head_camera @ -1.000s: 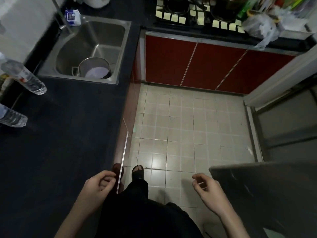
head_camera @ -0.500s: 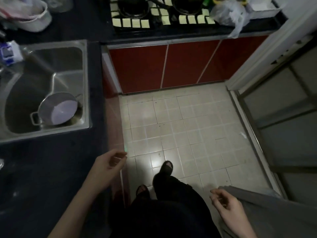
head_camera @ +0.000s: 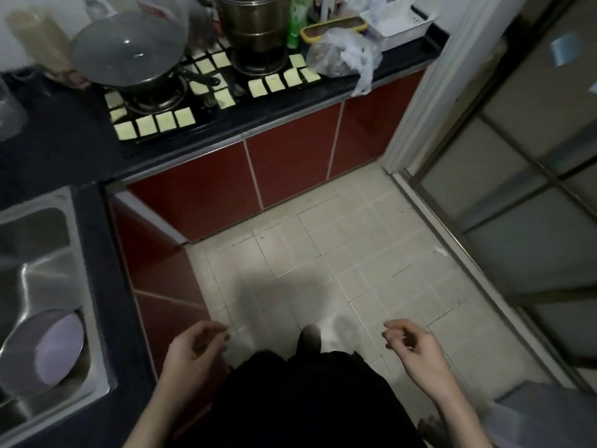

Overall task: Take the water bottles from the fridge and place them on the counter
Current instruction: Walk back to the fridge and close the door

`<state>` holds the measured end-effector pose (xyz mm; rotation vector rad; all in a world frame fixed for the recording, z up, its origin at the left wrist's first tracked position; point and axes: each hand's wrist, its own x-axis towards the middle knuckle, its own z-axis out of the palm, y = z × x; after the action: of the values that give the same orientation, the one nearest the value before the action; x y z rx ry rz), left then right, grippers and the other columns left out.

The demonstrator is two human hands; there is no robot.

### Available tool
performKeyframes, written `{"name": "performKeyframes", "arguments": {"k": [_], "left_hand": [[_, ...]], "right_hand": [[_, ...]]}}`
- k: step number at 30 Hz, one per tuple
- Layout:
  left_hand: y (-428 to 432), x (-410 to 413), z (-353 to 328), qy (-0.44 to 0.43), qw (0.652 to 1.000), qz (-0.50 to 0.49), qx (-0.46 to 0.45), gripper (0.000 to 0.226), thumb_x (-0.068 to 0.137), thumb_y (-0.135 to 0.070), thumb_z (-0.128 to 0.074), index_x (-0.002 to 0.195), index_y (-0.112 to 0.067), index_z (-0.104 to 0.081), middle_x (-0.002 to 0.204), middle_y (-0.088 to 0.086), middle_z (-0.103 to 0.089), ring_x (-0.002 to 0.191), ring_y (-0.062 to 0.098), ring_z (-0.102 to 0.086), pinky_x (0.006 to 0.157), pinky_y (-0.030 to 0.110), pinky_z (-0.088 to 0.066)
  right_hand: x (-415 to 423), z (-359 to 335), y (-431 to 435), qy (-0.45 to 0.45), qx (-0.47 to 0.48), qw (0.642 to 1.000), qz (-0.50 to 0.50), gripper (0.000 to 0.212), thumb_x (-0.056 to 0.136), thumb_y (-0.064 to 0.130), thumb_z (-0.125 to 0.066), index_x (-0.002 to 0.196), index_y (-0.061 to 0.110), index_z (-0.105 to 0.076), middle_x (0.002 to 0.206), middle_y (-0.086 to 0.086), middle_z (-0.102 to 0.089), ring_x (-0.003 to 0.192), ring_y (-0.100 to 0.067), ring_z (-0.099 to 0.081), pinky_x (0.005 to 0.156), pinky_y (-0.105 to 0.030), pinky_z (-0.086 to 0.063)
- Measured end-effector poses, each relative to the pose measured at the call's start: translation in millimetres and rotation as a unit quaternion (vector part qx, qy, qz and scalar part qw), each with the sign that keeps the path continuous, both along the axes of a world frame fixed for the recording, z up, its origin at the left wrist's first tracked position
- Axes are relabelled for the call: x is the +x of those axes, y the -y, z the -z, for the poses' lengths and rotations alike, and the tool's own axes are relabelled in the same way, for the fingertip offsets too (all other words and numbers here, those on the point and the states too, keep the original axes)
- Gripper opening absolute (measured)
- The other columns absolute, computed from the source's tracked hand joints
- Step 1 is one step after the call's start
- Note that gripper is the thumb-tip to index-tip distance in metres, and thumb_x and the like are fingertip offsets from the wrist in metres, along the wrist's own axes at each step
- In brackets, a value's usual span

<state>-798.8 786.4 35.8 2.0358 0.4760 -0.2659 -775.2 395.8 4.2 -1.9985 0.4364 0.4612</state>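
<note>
The left hand (head_camera: pixel 193 354) is held low in front of the body with its fingers loosely curled and nothing in it. The right hand (head_camera: pixel 416 347) is held likewise, fingers slack and bent, palm empty. Half a second ago the left hand was over the counter's edge and the right hand low by the grey panel. Both are now seen nearer the middle, over the black garment (head_camera: pixel 300 399) and the pale tiled floor (head_camera: pixel 355 263).

The view has been swung away from the sink toward the stove. The stainless steel sink (head_camera: pixel 35 240) is now cut off by the left edge. The two clear water bottles seen on the counter a second ago are out of the frame, so their place cannot be told now.

A flat grey panel (head_camera: pixel 549 412) is cut off at the lower right corner; what it belongs to cannot be made out. One foot (head_camera: pixel 310 339) is blurred below the garment's hem.

The glossy black L-shaped counter (head_camera: pixel 106 302) is set over smooth red cabinet doors (head_camera: pixel 290 169). A round metal pan with a pale lilac inside (head_camera: pixel 48 350) is seen in the sink. On the black gas stove edged with yellow square notes (head_camera: pixel 164 121) stand a dark wok under a domed glass lid (head_camera: pixel 129 53) and a tall stacked steel pot (head_camera: pixel 255 24). A crumpled translucent plastic bag (head_camera: pixel 339 56) lies beside them. Frosted glass door panels in metal frames (head_camera: pixel 523 221) fill the right side.
</note>
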Motion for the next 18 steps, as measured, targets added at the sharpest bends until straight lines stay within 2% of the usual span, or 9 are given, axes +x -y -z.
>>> {"name": "performKeyframes", "arguments": {"k": [4, 9, 13, 14, 16, 18], "left_hand": [[-2.6, 48.1, 0.7, -0.005, 0.998, 0.055, -0.011, 0.022, 0.090, -0.002, -0.066, 0.090, -0.023, -0.073, 0.091, -0.008, -0.078, 0.078, 0.002, -0.073, 0.073, 0.012, -0.055], [0.8, 129.2, 9.4, -0.010, 0.996, 0.065, -0.062, 0.021, 0.091, 0.002, -0.064, 0.089, -0.017, -0.074, 0.087, 0.002, -0.078, 0.075, 0.016, -0.074, 0.066, 0.017, -0.057], [8.7, 207.7, 15.0, -0.027, 0.992, 0.079, -0.098, 0.017, 0.093, 0.001, -0.061, 0.094, -0.013, -0.071, 0.087, 0.009, -0.075, 0.078, 0.028, -0.072, 0.066, 0.027, -0.057], [10.4, 228.4, 13.2, -0.030, 0.990, 0.092, -0.100, 0.018, 0.093, 0.001, -0.061, 0.093, -0.015, -0.070, 0.088, 0.012, -0.075, 0.078, 0.028, -0.071, 0.066, 0.026, -0.056], [14.6, 270.3, 7.3, -0.026, 0.986, 0.127, -0.102, 0.018, 0.093, 0.000, -0.061, 0.092, -0.016, -0.070, 0.090, 0.014, -0.074, 0.077, 0.025, -0.070, 0.061, 0.016, -0.053], [22.1, 311.3, 3.3, -0.016, 0.978, 0.188, -0.086, 0.014, 0.093, 0.002, -0.062, 0.095, -0.008, -0.071, 0.090, 0.015, -0.074, 0.079, 0.028, -0.070, 0.059, 0.009, -0.051]], "right_hand": [[54.6, -17.3, -6.8, 0.012, 0.038, 0.998, 0.037, 0.014, 0.094, 0.012, -0.064, 0.097, 0.023, -0.072, 0.088, -0.007, -0.077, 0.080, -0.022, -0.075, 0.082, -0.039, -0.056], [110.1, -31.4, -16.7, 0.011, 0.053, 0.997, 0.053, 0.014, 0.095, 0.012, -0.064, 0.101, 0.021, -0.073, 0.093, -0.004, -0.079, 0.081, -0.019, -0.076, 0.076, -0.026, -0.056], [140.9, -33.0, -23.1, 0.006, 0.032, 0.993, 0.116, 0.013, 0.096, 0.007, -0.062, 0.101, 0.014, -0.072, 0.091, -0.009, -0.077, 0.079, -0.023, -0.074, 0.076, -0.029, -0.055], [144.7, -34.5, -26.7, 0.003, 0.030, 0.990, 0.136, 0.013, 0.096, 0.006, -0.061, 0.101, 0.012, -0.072, 0.092, -0.010, -0.077, 0.078, -0.023, -0.074, 0.074, -0.027, -0.055], [148.4, -36.4, -34.0, 0.001, 0.028, 0.983, 0.179, 0.013, 0.097, 0.003, -0.060, 0.100, 0.008, -0.071, 0.092, -0.014, -0.076, 0.073, -0.016, -0.073, 0.067, -0.017, -0.055], [146.2, -35.6, -42.1, -0.010, 0.022, 0.973, 0.228, 0.014, 0.096, -0.001, -0.059, 0.097, 0.008, -0.070, 0.090, -0.015, -0.075, 0.070, -0.015, -0.072, 0.062, -0.011, -0.053]]}}
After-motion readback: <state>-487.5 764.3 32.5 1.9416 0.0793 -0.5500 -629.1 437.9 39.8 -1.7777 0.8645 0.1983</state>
